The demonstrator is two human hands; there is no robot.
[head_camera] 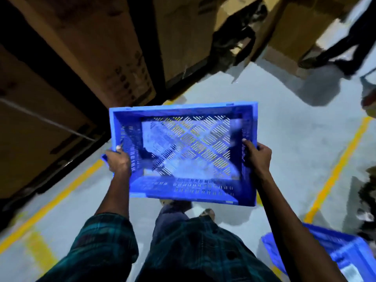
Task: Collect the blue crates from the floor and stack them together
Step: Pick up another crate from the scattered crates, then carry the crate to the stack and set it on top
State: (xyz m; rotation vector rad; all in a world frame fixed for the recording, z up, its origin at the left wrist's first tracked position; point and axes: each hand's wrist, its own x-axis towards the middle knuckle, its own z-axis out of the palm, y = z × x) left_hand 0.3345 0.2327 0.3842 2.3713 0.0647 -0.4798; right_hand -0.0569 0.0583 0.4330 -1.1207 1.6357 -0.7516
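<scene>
A rectangular blue plastic crate with slotted, perforated walls and base (184,151) is held off the grey concrete floor (284,139) at the centre of the view, open side up and roughly level. The left hand (119,162) grips the crate's short wall at 9 o'clock, with its thumb hooked over the rim. The right hand (257,155) grips the opposite short wall at 3 o'clock, with one digit over the rim and inside the crate. Both forearms emerge from dark green checked sleeves (101,247).

A small label sits on the crate's near rim toward 5 o'clock, and another mark shows on the far rim; neither can be read because of blur.

A second blue plastic crate (333,251) rests on the floor at 4 o'clock, well apart from the held crate, with a pale label on it that is illegible.

Large brown cardboard cartons (114,47) stand from 9 to 1 o'clock. Dark printed marks run along the edge of one carton; the writing cannot be made out.

Yellow painted lines (337,165) cross the floor at 3 and 8 o'clock. Another person's dark trouser legs and shoes (333,49) appear at 2 o'clock.
</scene>
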